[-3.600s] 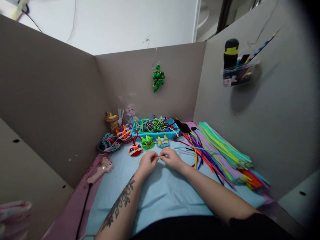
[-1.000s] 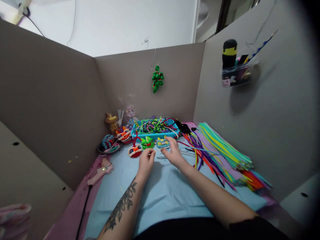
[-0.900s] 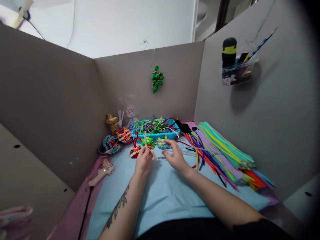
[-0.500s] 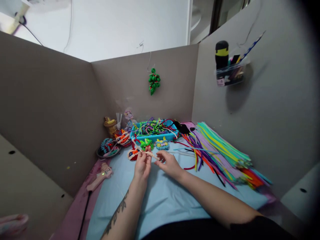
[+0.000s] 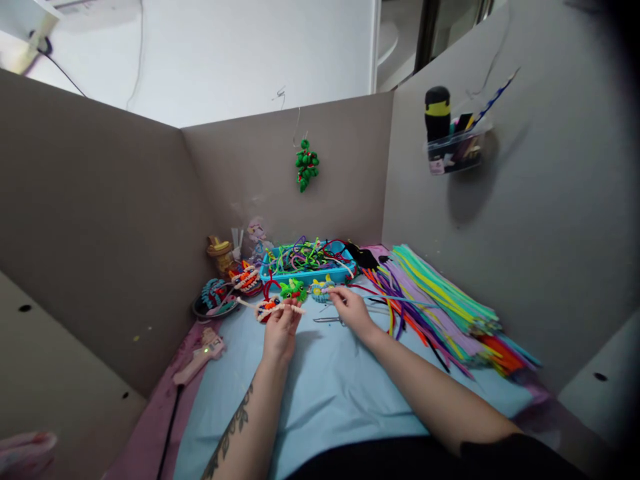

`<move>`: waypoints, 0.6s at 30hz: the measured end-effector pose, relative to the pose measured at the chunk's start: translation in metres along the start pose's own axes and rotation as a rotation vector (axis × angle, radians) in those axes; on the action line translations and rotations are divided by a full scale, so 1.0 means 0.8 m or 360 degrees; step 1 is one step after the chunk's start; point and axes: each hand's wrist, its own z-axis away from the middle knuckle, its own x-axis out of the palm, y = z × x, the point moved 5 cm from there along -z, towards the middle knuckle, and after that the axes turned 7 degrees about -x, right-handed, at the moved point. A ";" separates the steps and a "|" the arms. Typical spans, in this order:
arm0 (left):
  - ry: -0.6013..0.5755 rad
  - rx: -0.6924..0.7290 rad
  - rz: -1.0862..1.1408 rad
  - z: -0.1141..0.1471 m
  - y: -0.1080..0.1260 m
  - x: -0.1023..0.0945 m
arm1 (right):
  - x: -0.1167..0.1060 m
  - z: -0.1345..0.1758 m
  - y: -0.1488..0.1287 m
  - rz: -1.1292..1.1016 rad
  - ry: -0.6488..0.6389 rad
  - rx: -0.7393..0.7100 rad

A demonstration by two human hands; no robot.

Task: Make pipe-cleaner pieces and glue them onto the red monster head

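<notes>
My left hand (image 5: pixel 281 331) pinches a cream pipe cleaner (image 5: pixel 296 308), whose coiled end sticks out to the right and whose loose end runs left. My right hand (image 5: pixel 347 308) is apart from it, its fingertips closed together in front of a yellow and blue pipe-cleaner figure (image 5: pixel 321 289); whatever they may hold is too small to make out. Just below those fingers a slim metal tool (image 5: pixel 327 320) lies on the cloth, partly hidden by the hand. Behind my left hand are a green pipe-cleaner figure (image 5: pixel 293 290) and an orange and white one (image 5: pixel 267 309).
Loose pipe cleaners fill a blue tray (image 5: pixel 306 275) at the back. Bundles of coloured pipe cleaners (image 5: pixel 440 300) spread over the right side. On the left are a pink glue gun (image 5: pixel 203 357) with a cord and a dark bowl (image 5: pixel 214 312). Grey panels (image 5: pixel 345 167) enclose the table.
My right hand has let go of the cream pipe cleaner and moved right and slightly away from me. The metal tool now shows beneath it. My left hand keeps its hold.
</notes>
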 end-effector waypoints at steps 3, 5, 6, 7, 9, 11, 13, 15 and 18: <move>0.0085 0.0049 0.0023 -0.008 0.013 -0.011 | -0.010 -0.004 0.038 0.0199 -0.0087 0.0073; 0.0120 0.0076 0.0039 -0.012 0.018 -0.015 | -0.009 -0.003 0.055 0.0320 -0.0170 0.0085; 0.0129 0.0086 0.0048 -0.012 0.020 -0.017 | -0.007 -0.002 0.061 0.0377 -0.0200 0.0089; 0.0133 0.0095 0.0056 -0.013 0.021 -0.018 | -0.004 -0.001 0.066 0.0432 -0.0220 0.0094; 0.0136 0.0100 0.0071 -0.013 0.021 -0.018 | 0.001 0.001 0.070 0.0531 -0.0234 0.0101; 0.0132 0.0088 0.0082 -0.012 0.020 -0.017 | 0.004 0.002 0.070 0.0610 -0.0221 0.0096; 0.0123 0.0063 0.0089 -0.012 0.018 -0.016 | 0.004 0.002 0.066 0.0660 -0.0185 0.0061; 0.0116 0.0036 0.0097 -0.012 0.016 -0.014 | 0.001 0.002 0.057 0.0681 -0.0126 -0.0011; 0.0115 0.0003 0.0115 -0.014 0.013 -0.014 | -0.003 0.009 0.030 0.0667 -0.0022 -0.0179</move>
